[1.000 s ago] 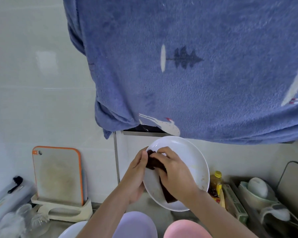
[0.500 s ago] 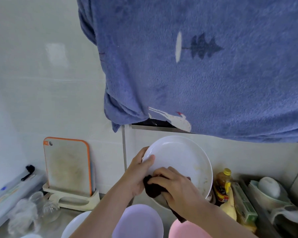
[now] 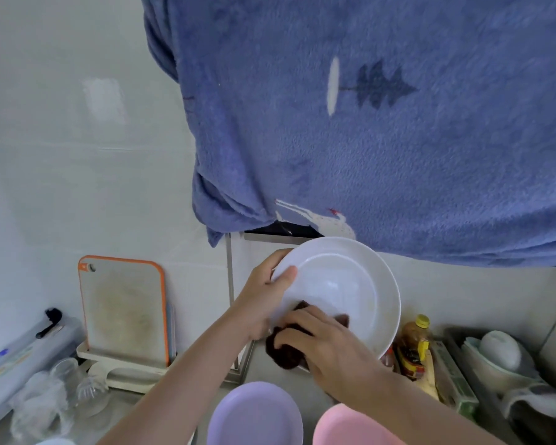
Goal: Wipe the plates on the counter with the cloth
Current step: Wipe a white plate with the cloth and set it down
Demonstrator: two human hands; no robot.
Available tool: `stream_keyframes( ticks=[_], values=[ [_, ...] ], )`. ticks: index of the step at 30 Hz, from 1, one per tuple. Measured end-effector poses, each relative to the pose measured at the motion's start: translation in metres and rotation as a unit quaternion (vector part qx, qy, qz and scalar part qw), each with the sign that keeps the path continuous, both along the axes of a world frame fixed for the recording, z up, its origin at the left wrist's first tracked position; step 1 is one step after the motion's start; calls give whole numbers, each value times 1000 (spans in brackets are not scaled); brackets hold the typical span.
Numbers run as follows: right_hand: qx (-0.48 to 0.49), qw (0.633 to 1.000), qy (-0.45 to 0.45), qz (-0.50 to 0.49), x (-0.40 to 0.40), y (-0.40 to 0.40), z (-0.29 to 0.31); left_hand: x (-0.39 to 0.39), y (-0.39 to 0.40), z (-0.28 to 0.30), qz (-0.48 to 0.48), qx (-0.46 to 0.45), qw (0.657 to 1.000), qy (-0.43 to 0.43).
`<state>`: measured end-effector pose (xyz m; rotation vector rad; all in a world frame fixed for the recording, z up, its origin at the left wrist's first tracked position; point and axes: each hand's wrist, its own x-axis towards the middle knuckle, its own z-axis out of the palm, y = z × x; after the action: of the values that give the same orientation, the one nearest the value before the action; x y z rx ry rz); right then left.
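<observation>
A white plate (image 3: 344,284) is held tilted up above the counter, its face toward me. My left hand (image 3: 260,300) grips its left rim, thumb on the front. My right hand (image 3: 331,345) presses a dark brown cloth (image 3: 284,348) against the plate's lower left edge; most of the cloth is bunched under my fingers. Below, on the counter, lie a lilac plate (image 3: 254,415) and a pink plate (image 3: 350,428), both cut by the frame's bottom edge.
A blue fleece towel (image 3: 382,123) hangs overhead, just above the white plate. An orange-rimmed cutting board (image 3: 124,309) stands in a rack at left, with glass cups (image 3: 61,393) before it. An oil bottle (image 3: 413,345) and a dish rack with bowls (image 3: 501,358) sit at right.
My right hand has slid the cloth from the plate's upper left rim down to its lower left edge. The view has shifted, so everything sits further right.
</observation>
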<state>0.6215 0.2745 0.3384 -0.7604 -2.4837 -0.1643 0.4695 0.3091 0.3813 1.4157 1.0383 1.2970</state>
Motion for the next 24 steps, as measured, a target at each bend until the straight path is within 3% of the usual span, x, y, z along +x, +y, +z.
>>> stream_keyframes(
  ticks=[2, 6, 10, 12, 17, 21, 24],
  values=[
    [-7, 1000, -2, 21, -1, 2, 2, 0, 2, 6, 1, -1, 1000, 12],
    [6, 990, -130, 51, 27, 6, 9, -10, 7, 18, -7, -23, 1000, 16],
    [-7, 982, -185, 28, 58, 16, 25, -15, 7, 19, 8, -35, 999, 32],
    [-4, 988, -154, -1, 67, 20, 35, -16, 8, 15, 28, -47, 998, 27],
    [75, 988, 64, -119, 69, 31, 58, -8, 6, 12, 34, -58, 998, 8],
    [164, 955, 39, -245, 76, 41, 44, 0, 4, 13, 52, -47, 998, 3],
    [94, 954, 75, -273, 68, 29, 9, 0, 8, 15, 96, -49, 994, -32]
  ],
)
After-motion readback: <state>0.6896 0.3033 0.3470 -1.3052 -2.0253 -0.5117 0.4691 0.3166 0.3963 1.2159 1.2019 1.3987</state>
